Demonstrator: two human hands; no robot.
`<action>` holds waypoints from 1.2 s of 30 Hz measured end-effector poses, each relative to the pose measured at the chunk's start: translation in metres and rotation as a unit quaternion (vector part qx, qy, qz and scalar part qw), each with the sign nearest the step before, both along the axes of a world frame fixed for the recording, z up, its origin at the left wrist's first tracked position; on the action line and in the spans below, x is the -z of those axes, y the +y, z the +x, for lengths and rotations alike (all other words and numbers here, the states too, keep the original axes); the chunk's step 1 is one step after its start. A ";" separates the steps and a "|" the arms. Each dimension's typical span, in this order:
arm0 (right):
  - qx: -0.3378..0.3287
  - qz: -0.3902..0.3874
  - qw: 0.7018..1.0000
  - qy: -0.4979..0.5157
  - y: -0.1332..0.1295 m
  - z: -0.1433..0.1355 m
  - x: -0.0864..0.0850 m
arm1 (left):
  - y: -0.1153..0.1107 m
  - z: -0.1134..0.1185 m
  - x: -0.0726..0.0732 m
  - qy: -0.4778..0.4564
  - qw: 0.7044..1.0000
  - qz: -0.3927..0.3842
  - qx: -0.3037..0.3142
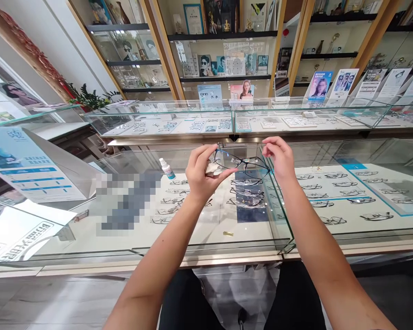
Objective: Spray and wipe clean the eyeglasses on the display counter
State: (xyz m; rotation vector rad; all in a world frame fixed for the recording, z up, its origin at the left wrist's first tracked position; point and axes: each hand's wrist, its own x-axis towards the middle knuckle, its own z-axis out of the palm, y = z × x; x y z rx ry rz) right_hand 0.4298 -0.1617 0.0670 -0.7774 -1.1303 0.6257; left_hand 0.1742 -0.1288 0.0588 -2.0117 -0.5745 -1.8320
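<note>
Left hand (pixel 201 178) grasps dark-framed eyeglasses (pixel 242 161) above the glass surface (pixel 189 234); right hand (pixel 280 160) curls just beside them, its hold unclear.

Grips (pixel 202 173) (pixel 281 162): two. Held eyeglasses (pixel 242 161): one pair. Spray bottles (pixel 167 169): one. Gold strips (pixel 228 233): one.

Dark shelves (pixel 227 79) hold pictures (pixel 205 65) — a green plant (pixel 86 97) stands near their left side.

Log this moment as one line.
left hand: holding glasses | right hand: raised beside glasses, contact unclear | white bottle: on glass counter, left of left hand | more frames: inside counter
</note>
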 end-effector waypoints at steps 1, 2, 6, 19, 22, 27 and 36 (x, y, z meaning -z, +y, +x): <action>0.042 -0.008 0.999 0.030 0.005 0.004 0.001 | -0.001 0.001 -0.008 -0.013 1.000 0.005 -0.004; 0.075 -0.019 0.996 0.050 0.009 0.006 0.002 | -0.002 0.002 -0.018 -0.025 1.000 0.012 -0.005; 0.113 -0.044 0.988 0.090 0.017 0.009 0.008 | -0.012 0.011 -0.073 -0.080 0.996 0.026 -0.008; 0.087 -0.076 0.991 -0.070 0.023 0.008 0.036 | -0.020 0.017 -0.113 -0.164 0.986 0.024 0.029; 0.082 -0.093 0.989 -0.082 0.020 0.001 0.034 | -0.029 0.010 -0.118 -0.174 0.984 0.023 0.028; 0.076 -0.002 0.987 -0.139 0.004 -0.025 -0.020 | -0.046 0.000 -0.129 -0.198 0.977 0.078 0.015; 0.304 0.283 0.874 -0.252 -0.085 -0.062 -0.121 | -0.044 -0.008 -0.129 -0.192 0.978 0.083 -0.020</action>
